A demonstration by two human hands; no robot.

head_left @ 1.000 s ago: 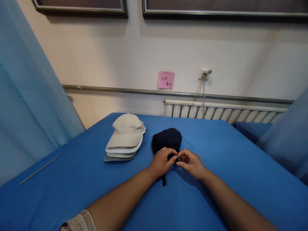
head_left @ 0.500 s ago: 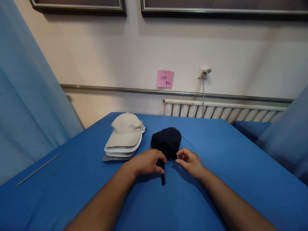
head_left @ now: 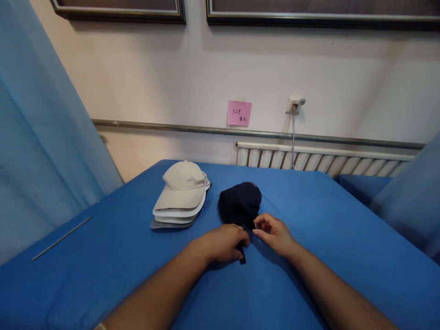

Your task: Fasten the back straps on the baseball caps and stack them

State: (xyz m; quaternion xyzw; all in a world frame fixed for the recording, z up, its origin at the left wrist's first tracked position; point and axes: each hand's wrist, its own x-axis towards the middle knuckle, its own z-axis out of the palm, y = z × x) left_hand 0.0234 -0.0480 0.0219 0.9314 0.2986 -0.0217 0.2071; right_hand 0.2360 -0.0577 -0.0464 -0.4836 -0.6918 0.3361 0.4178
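Note:
A dark navy cap [head_left: 239, 201] lies on the blue-covered table, its back turned toward me. My right hand [head_left: 274, 234] pinches the buckle end of the cap's back strap between thumb and fingertips; a small bright edge shows there. The loose strap [head_left: 242, 257] hangs toward me on the other side, and my left hand [head_left: 227, 243] is curled round it with its end poking out below. To the left of the navy cap sits a stack of caps, a beige cap [head_left: 182, 185] on top with white and grey brims under it.
A thin stick [head_left: 62, 238] lies at the table's left. Beyond the far edge are a radiator [head_left: 309, 160], a rail and a wall socket [head_left: 294, 106] with a cord. Blue curtains [head_left: 44, 119] hang on both sides. A pink note [head_left: 239, 113] is on the wall.
My left hand has moved right and slightly down, closing round the loose strap, whose end has shifted right. My right hand keeps its pinch. The view has turned slightly left.

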